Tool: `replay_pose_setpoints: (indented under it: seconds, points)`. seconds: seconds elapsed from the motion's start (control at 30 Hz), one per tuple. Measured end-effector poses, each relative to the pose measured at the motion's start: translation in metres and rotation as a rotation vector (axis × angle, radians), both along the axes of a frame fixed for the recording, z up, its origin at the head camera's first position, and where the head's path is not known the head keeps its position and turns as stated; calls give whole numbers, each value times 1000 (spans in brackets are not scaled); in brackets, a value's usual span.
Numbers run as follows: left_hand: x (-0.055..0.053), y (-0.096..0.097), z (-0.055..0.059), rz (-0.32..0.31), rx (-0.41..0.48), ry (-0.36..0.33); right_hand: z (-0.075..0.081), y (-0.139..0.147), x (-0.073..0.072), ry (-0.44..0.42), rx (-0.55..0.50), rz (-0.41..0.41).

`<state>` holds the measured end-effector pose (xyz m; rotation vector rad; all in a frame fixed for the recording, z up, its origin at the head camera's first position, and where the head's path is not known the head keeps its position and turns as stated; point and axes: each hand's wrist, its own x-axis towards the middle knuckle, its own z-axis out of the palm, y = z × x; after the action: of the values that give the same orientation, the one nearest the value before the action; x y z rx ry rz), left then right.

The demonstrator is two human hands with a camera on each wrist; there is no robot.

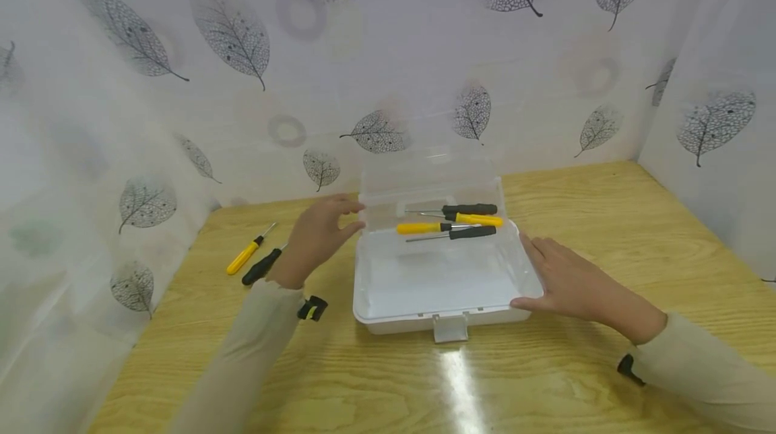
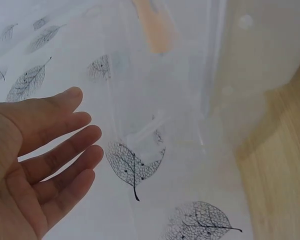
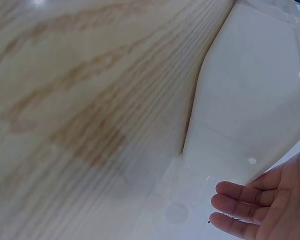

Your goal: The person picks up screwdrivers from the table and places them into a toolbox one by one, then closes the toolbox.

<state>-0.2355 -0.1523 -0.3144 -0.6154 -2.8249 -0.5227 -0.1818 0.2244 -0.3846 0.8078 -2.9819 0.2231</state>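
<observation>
A white plastic case stands on the wooden table, its clear lid raised at the back. Two yellow-handled screwdrivers, one of them a yellow screwdriver, and two black-handled ones, including a black screwdriver, lie across its rear part; whether they rest in the tray or on the lid I cannot tell. My left hand is beside the lid's left edge, fingers spread and holding nothing; contact is unclear. Against the case's right side lies my right hand, fingers fairly straight, thumb at the front corner.
To the left of my left hand, another yellow screwdriver and another black screwdriver lie on the table. A leaf-patterned sheet hangs behind and at both sides. The front latch hangs down.
</observation>
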Motion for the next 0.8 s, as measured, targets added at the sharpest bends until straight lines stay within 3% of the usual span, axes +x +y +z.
replay_pose_setpoints:
  seconds: [0.6,0.8]
  points:
    - [-2,-40,-21,119,-56,65,-3,-1,-2,15,0,2]
    - [-4,-61,-31,170,-58,26,-3,-2,-3,22,-5,8]
